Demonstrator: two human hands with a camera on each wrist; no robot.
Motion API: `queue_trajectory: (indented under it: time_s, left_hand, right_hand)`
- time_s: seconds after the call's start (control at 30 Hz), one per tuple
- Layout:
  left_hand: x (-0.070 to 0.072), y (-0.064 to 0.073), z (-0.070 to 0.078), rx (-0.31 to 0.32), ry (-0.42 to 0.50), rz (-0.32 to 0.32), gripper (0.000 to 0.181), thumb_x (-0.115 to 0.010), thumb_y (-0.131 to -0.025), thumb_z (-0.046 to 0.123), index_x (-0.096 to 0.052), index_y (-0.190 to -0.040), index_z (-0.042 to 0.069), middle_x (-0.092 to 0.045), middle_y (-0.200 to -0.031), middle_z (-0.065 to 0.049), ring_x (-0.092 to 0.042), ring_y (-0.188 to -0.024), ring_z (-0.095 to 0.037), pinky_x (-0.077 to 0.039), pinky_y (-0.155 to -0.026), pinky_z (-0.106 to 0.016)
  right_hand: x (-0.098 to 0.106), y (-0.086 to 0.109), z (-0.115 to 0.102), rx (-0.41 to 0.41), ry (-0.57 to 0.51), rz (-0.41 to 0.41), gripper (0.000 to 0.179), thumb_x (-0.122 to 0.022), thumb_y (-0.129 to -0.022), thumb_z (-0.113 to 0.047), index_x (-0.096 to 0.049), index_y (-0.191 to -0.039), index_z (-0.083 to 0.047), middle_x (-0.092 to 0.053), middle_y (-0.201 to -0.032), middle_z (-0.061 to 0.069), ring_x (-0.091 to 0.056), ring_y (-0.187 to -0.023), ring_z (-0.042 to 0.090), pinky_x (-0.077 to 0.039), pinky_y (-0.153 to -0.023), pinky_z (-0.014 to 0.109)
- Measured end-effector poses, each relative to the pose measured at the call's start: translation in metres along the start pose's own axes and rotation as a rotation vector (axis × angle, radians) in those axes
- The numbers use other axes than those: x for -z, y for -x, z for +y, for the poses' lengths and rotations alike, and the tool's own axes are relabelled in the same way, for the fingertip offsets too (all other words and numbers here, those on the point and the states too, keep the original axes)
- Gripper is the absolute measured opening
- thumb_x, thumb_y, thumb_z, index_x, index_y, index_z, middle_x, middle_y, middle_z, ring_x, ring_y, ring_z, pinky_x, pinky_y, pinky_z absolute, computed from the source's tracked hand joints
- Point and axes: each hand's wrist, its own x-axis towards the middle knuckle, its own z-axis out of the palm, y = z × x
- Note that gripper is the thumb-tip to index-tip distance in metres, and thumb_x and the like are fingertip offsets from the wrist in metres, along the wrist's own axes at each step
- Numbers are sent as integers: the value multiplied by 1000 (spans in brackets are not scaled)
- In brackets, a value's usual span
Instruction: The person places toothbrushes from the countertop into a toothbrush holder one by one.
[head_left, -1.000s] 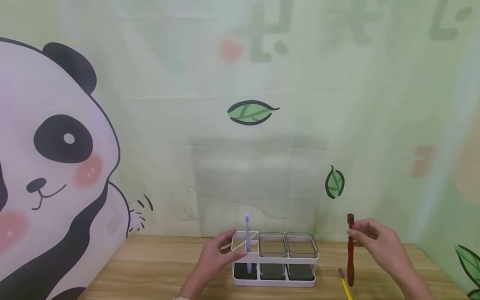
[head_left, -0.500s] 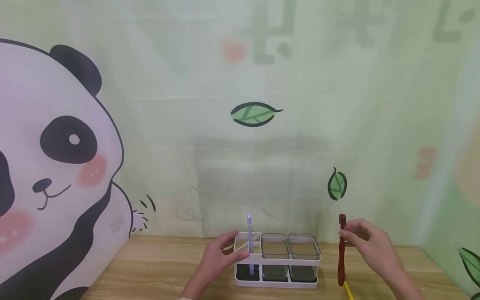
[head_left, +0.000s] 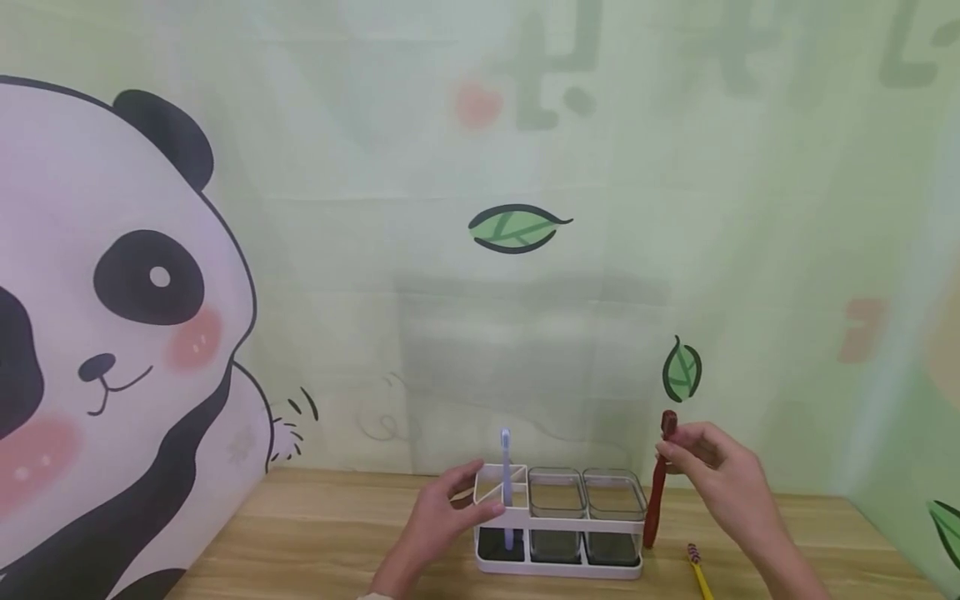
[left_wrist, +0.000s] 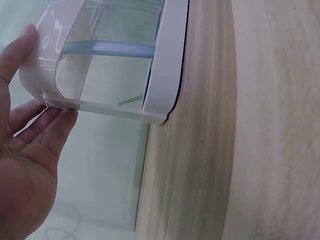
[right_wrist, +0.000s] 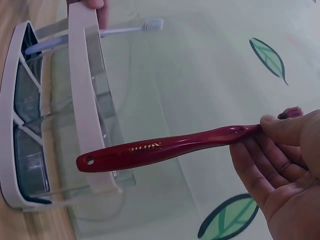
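A white toothbrush holder [head_left: 558,570] with two clear cups [head_left: 555,492] stands on the table. My left hand [head_left: 442,512] grips its left end, thumb at the front and fingers behind, also plain in the left wrist view. A pale blue toothbrush [head_left: 507,467] stands upright in the divided left compartment. Just right of the holder, my right hand [head_left: 712,467] pinches a dark red toothbrush [head_left: 656,504] near its head, bristles up and handle slanting down to the left. In the right wrist view, the red handle [right_wrist: 165,150] overlaps the holder's upper rail.
A yellow toothbrush [head_left: 699,573] lies on the wooden table [head_left: 322,533] at the front right, below my right hand. Behind the table hangs a green backdrop [head_left: 337,250] with a panda and leaves printed on it.
My right hand has moved left with the red toothbrush, past the yellow one and close to the holder. The red brush has gone from upright to tilted. My left hand keeps its grip.
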Motion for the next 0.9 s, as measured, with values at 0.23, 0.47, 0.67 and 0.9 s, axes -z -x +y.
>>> queue_trajectory:
  time_s: [0.23, 0.47, 0.67, 0.9]
  left_hand:
    - [0, -1, -2, 13, -27, -2, 72, -88, -91, 27, -57, -147, -6, -59, -146, -28, -58, -135, -45, -56, -106, -46]
    - [1, 1, 3, 17, -11, -3, 72, -88, -91, 23, -56, -148, -7, -57, -147, -29, -57, -135, -45, -56, -106, -50]
    - [1, 1, 2, 6, -12, 0, 72, -88, -91, 23, -56, -147, -8, -58, -146, -30, -58, -134, -46, -56, -105, -49]
    - [0, -1, -1, 8, -17, 1, 73, -88, -90, 25, -56, -147, -7, -59, -145, -29, -59, -133, -45, -56, -106, -49]
  right_hand:
    - [-8, -6, -13, 76, -14, -14, 27, -73, -104, -24, -68, -119, -2, -78, -110, 10, -73, -94, 6, -59, -83, 18]
    - [-14, -10, -22, 127, 17, -12, 27, -73, -104, -24, -69, -119, -2, -78, -109, 8, -71, -100, 6, -60, -92, 23]
    - [-19, -12, -27, 171, -29, -6, 23, -73, -104, -19, -69, -116, 0, -77, -107, 9, -71, -100, 6, -54, -90, 13]
    - [-29, -15, -35, 183, -105, -5, 20, -73, -103, -16, -68, -113, 1, -76, -104, 12, -74, -93, 11, -61, -84, 20]
